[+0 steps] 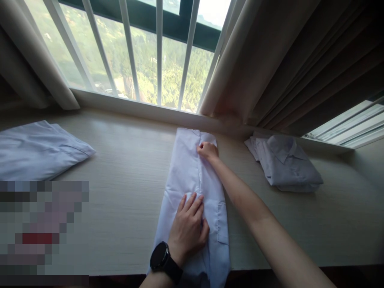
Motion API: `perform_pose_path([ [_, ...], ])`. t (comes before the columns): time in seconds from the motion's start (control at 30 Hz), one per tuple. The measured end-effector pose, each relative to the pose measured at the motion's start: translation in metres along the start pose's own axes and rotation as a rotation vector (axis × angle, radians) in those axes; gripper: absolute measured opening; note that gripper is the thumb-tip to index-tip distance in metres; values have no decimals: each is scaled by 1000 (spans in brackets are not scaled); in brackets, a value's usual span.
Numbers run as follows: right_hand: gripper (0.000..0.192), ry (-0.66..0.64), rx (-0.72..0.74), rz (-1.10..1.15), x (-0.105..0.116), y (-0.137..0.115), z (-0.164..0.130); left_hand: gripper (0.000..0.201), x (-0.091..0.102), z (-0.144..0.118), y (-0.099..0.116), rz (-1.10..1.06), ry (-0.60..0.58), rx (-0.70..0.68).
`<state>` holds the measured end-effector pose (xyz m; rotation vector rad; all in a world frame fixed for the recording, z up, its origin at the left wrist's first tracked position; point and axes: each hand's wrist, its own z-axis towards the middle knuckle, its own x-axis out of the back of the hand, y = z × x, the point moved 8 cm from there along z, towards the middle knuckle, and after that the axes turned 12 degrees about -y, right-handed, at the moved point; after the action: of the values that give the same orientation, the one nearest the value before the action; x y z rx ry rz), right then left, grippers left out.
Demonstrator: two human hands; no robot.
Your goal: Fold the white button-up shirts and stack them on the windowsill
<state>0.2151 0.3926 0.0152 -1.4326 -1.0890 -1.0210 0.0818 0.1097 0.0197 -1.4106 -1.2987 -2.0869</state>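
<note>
A white shirt (184, 168), folded into a long narrow strip, lies lengthwise in front of me and reaches over the table's near edge. My left hand (189, 224), with a black watch on its wrist, rests flat on the middle of the cloth, fingers stretched out. Farther up, my right hand (208, 151) is closed at the inner folded edge near the far end, pinching the fabric. A stitched, cuff-like strip shows along the shirt's right side. The collar cannot be made out.
A pale wooden tabletop (126, 208) runs below a barred window (144, 60) with grey curtains (270, 52). To the right sits a stack of folded white shirts (292, 164), a collar on top. More white cloth (39, 150) lies at left, above a pixelated patch.
</note>
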Motion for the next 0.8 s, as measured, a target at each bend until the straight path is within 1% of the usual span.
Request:
perform_pose_path([
  [0.07, 44, 82, 42, 0, 0, -2, 2, 51, 0, 0, 1, 23, -13, -9],
  [0.1, 51, 85, 61, 5, -3, -3, 5, 52, -1, 1, 1, 39, -18, -10],
  [0.17, 62, -2, 78, 20, -19, -3, 16, 52, -2, 1, 0, 74, -18, 1],
  [0.23, 68, -98, 64, 23, -35, -1, 25, 52, -3, 2, -1, 108, -18, 14],
  [0.3, 69, -124, 53, 7, -42, 1, 31, 52, -5, 3, -1, 139, -21, 22],
  [0.33, 69, -131, 55, -2, -43, 1, 34, 53, -6, 4, -1, 154, -24, 26],
  [0.43, 71, -210, 63, 14, -43, -1, 32, 54, -8, 3, -1, 197, -22, 40],
  [0.47, 70, -205, 65, 32, -39, -3, 28, 56, -9, 3, -1, 211, -18, 39],
  [0.5, 69, -173, 69, 57, -32, -5, 20, 57, -9, 3, 0, 224, -14, 34],
  [0.57, 65, -53, 102, 126, -17, -10, -8, 59, -11, 2, 1, 244, -7, 18],
  [0.63, 59, 49, 186, 217, -4, -14, -58, 60, -12, 1, 2, 251, -8, 11],
  [0.67, 57, 81, 239, 273, 0, -13, -91, 60, -13, 1, 1, 249, -8, 13],
  [0.73, 50, 175, 320, 390, 7, -4, -173, 60, -13, 1, 1, 242, -7, 23],
  [0.77, 46, 239, 310, 466, 8, 7, -219, 59, -13, 0, 2, 239, -6, 27],
  [0.8, 41, 292, 262, 543, 4, 23, -267, 58, -13, -1, 2, 238, -4, 29],
])
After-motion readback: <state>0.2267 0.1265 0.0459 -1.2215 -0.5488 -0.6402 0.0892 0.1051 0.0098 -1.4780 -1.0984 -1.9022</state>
